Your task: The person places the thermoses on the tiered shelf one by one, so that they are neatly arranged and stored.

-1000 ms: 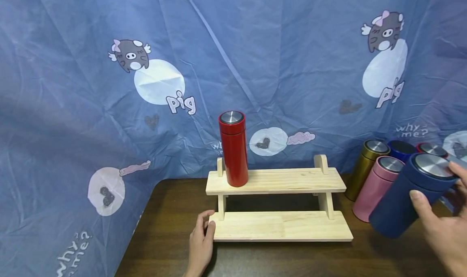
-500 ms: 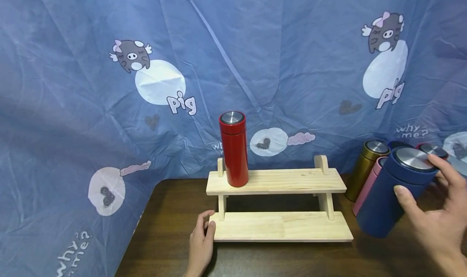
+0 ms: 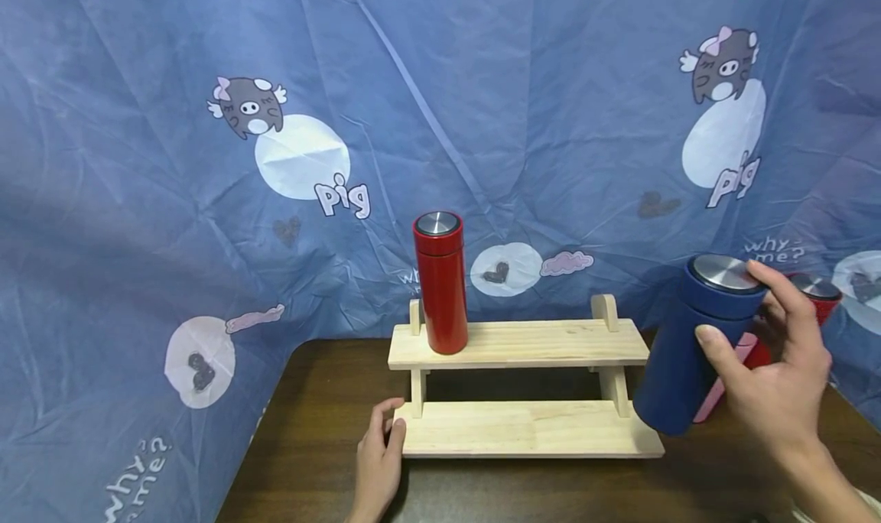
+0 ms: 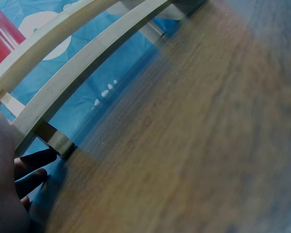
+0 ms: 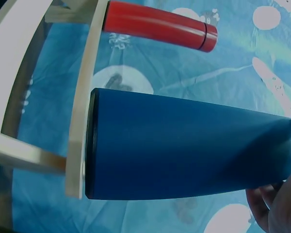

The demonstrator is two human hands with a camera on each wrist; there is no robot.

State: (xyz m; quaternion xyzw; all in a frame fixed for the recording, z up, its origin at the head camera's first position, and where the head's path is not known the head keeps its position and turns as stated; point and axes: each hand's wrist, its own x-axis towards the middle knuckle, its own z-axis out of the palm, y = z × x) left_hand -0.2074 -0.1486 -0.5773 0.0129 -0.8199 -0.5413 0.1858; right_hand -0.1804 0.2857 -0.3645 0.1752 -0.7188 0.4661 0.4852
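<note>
leaning in right fingers [image 3: 791,300] is a capped blue bottle [image 3: 677,364].

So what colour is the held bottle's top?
The top is silver, clearest in the head view.

Curtained-off spot, kind of room unclear, creased blue pig-print curtain [image 3: 551,87] behind and beside dark wood-grain counter [image 3: 303,423].

Blue flask [image 3: 677,362] matt; red flask [image 3: 443,301] glossy; rack [image 3: 526,430] wood.
</note>
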